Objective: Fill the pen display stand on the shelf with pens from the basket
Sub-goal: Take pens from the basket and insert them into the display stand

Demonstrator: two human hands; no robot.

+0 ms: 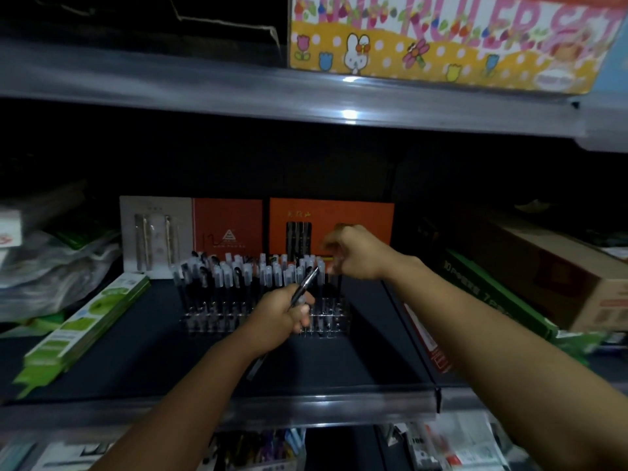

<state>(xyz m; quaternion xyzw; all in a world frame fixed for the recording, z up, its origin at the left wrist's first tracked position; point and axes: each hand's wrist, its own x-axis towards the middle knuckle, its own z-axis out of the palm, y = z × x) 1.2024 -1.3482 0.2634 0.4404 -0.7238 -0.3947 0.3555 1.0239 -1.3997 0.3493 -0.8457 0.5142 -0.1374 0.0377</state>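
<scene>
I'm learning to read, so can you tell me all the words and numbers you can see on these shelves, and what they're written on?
"FINE RULER SET", partly cut off: on the colourful bunny box, top shelf.
"10": starts the print on the dark green box; the rest is too blurred.
Yellow characters on the orange pen box: too small to read.
Logo on the red box: unreadable.
Print on the light green box and the brown carton: blurred.

One clear pen stand [204,322], two orange boxes [227,223] [356,212], two hands [277,319] [355,254], one slanted pen [306,287]; upright pens too crowded to count.
</scene>
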